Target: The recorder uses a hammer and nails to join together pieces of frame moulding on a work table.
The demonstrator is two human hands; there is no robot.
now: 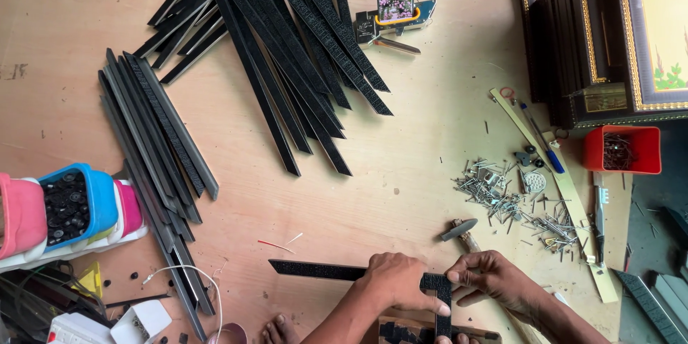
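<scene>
Plywood table (401,193) carries black moulding strips (287,50) at twelve o'clock. At six, left hand (393,281) presses the horizontal frame piece (315,269); right hand (491,277) pinches the upright piece (438,301). The mitred corner may slip apart; loose nails (512,204) nearby could prick.

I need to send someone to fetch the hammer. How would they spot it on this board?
Start at the heap of loose nails on the right of the plywood board. Just below-left of it, above the right hand, lies the hammer. Its grey metal head is the only tool head among those thin nails.
</scene>
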